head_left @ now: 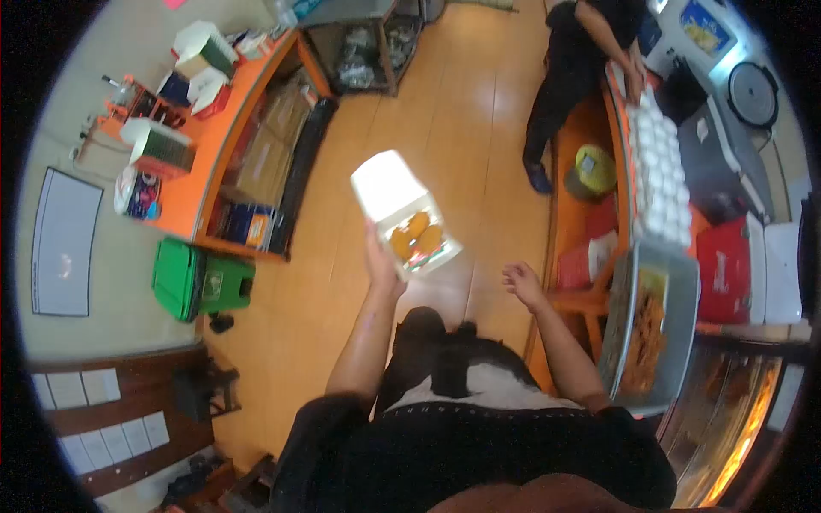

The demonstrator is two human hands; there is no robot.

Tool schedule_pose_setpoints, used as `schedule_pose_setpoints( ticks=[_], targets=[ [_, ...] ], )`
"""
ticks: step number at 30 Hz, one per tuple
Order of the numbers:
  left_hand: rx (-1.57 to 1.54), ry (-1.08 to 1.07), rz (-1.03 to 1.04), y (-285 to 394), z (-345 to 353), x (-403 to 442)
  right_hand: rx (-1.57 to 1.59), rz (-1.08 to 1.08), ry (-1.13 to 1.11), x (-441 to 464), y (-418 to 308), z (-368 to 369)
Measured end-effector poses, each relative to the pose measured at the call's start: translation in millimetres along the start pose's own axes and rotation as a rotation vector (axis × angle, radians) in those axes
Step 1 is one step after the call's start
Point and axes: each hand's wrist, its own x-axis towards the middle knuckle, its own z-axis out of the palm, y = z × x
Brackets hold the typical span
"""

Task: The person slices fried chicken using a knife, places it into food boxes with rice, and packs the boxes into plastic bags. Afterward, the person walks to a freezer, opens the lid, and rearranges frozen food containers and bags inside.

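My left hand (383, 265) grips an open white takeaway box (389, 190) from its side, out in front of my body. Its lid is folded back. Inside lie several golden-brown fried pieces (419, 224) and some small red-and-green packets (421, 255). To the right, my right hand (523, 285) hangs in the air with loosely bent fingers apart and nothing in them. It is near the orange shelving under the right-hand counter.
A metal tray (688, 291) of fried food stands at right, beside rows of white wrapped bundles (658, 171). A co-worker in dark clothes (556, 85) touches the bundles. Left are an orange counter (184, 205) with open boxes and a green bin (175, 278).
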Motion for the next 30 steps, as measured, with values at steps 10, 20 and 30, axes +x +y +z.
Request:
schedule_pose_setpoints(
  ticks=[10, 20, 30],
  targets=[
    [0.002, 0.019, 0.077, 88.0, 60.1, 339.1, -0.965, -0.063, -0.027, 321.0, -102.0, -37.9],
    [0.059, -0.170, -0.113, 92.6, 251.3, 745.2, -0.847, 0.601, -0.187, 465.9, -136.3, -71.7],
    [0.083, -0.284, -0.167, 71.5, 408.9, 1086.4, 0.007, 0.207, 0.047, 907.8, -555.3, -59.1]
  ],
)
